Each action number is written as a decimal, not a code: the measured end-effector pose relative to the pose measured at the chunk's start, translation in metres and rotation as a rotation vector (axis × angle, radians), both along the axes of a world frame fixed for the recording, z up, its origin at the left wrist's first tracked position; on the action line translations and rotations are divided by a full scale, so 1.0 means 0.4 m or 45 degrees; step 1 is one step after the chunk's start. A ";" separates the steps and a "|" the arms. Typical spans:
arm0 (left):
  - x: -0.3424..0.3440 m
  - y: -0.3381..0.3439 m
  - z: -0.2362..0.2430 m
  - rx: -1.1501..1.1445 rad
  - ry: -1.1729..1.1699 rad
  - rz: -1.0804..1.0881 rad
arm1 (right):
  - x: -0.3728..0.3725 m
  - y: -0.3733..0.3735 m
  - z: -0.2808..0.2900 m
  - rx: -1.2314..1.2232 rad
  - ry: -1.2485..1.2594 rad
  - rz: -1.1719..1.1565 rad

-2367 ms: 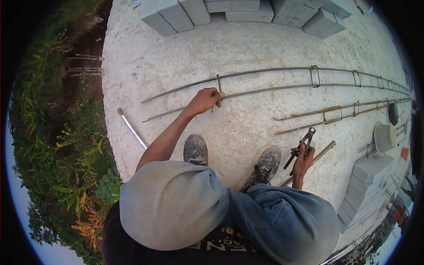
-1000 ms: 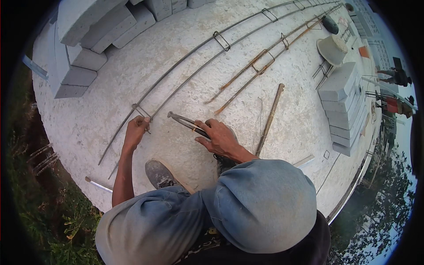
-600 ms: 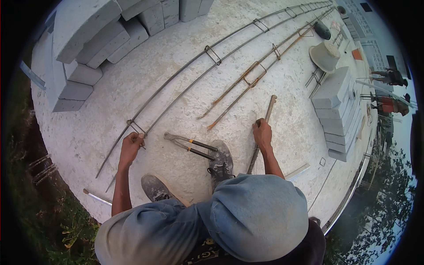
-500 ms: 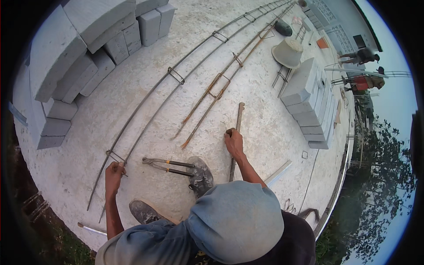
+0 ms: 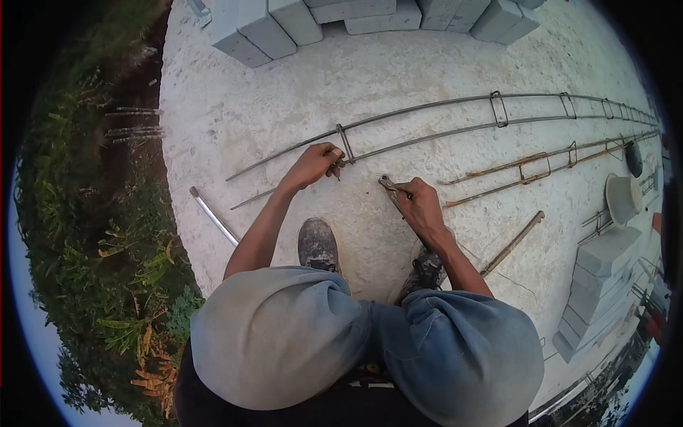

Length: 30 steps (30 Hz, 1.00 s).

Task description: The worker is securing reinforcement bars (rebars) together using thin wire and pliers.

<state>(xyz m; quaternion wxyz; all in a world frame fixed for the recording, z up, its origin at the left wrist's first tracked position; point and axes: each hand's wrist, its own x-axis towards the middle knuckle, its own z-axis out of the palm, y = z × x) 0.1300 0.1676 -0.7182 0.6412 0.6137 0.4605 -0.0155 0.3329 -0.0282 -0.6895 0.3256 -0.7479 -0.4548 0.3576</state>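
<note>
My left hand (image 5: 313, 168) is closed in a pinch beside the near bar of a long steel rebar frame (image 5: 427, 135), right at a rectangular stirrup (image 5: 345, 144). Something small and thin pokes out below its fingertips, too small to make out. My right hand (image 5: 422, 208) grips a pair of pincers (image 5: 388, 183) by the handles, their jaws pointing toward the frame. The jaws are a short way right of the left hand, apart from the steel. Fingers cover most of the handles.
A second, rusty rebar frame (image 5: 526, 171) lies to the right, with a rusty bar (image 5: 514, 243) nearer me. Pale blocks (image 5: 263, 32) stand at the back, more blocks (image 5: 597, 277) at right beside a bucket (image 5: 621, 199). A metal tube (image 5: 213, 215) lies by the slab's left edge; plants grow beyond.
My view has swung left. The pincers, which lay on the slab by my shoe, are now in my right hand. My left hand stays at the stirrup.
</note>
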 end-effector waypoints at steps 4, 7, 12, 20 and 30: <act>-0.045 0.004 0.026 0.015 0.031 0.099 | -0.069 0.070 -0.089 0.088 -0.018 0.079; -0.042 0.000 0.027 -0.029 0.023 0.182 | -0.088 0.113 -0.121 0.076 0.116 -0.040; -0.021 -0.011 0.055 0.023 0.023 0.066 | -0.125 0.164 -0.136 0.107 0.234 -0.015; -0.017 -0.046 0.033 0.185 0.022 0.182 | -0.129 0.170 -0.142 0.069 0.361 -0.054; -0.003 -0.088 0.001 0.321 -0.097 0.539 | -0.135 0.184 -0.161 -0.196 0.772 -0.217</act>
